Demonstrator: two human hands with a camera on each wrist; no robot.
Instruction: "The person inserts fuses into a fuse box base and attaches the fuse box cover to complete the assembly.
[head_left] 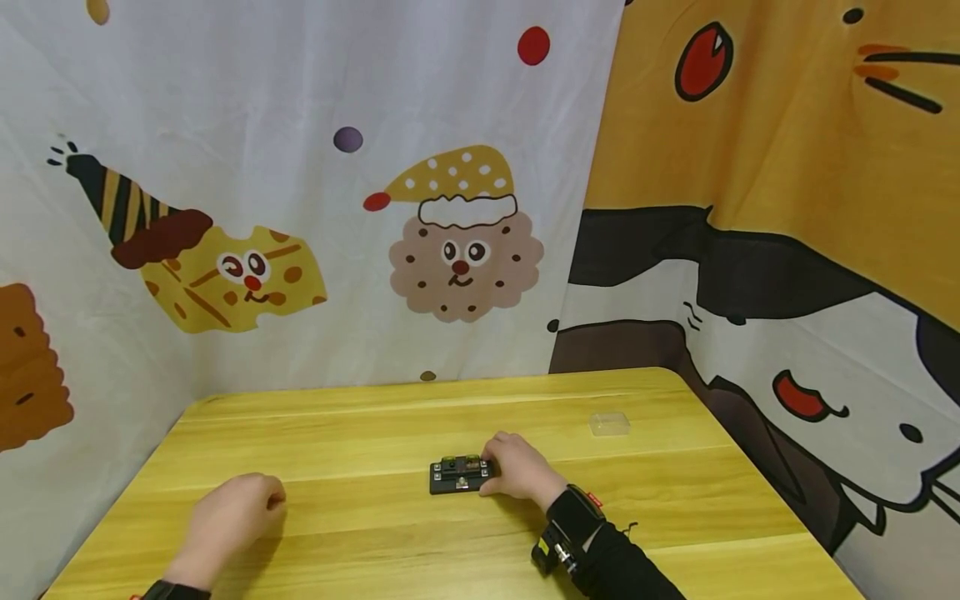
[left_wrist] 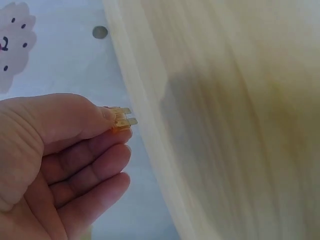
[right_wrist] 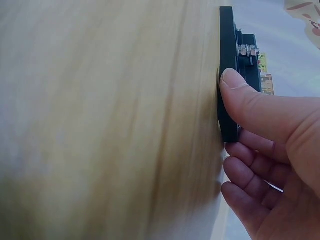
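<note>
At the left, our left hand (head_left: pixel 231 517) is over the near left part of the wooden table (head_left: pixel 360 533), well apart from everything else on it. In the left wrist view we see a translucent amber blade fuse (left_wrist: pixel 121 122) pinched between the tip of the thumb and the index finger; its plastic body sits between them and its two metal prongs stick out past the fingertips, toward the tabletop. The other three fingers curl loosely beneath, touching no part of the fuse. From the head view we cannot make the fuse out, since the hand hides it. Further right, near the middle of the table, lies a black fuse block (head_left: pixel 459 477), its long side running left to right, with metal screw terminals along it and a yellow-green piece (right_wrist: pixel 263 62) and a pale brown piece (right_wrist: pixel 267 84) on top. Our right hand (head_left: pixel 517 469) grips its right end: the thumb presses the near edge of the base, while the other fingers bend in behind that end, close together. Beyond that hand, farther back to the right and touching nothing but the table, is a small clear plastic case (head_left: pixel 609 424).
</note>
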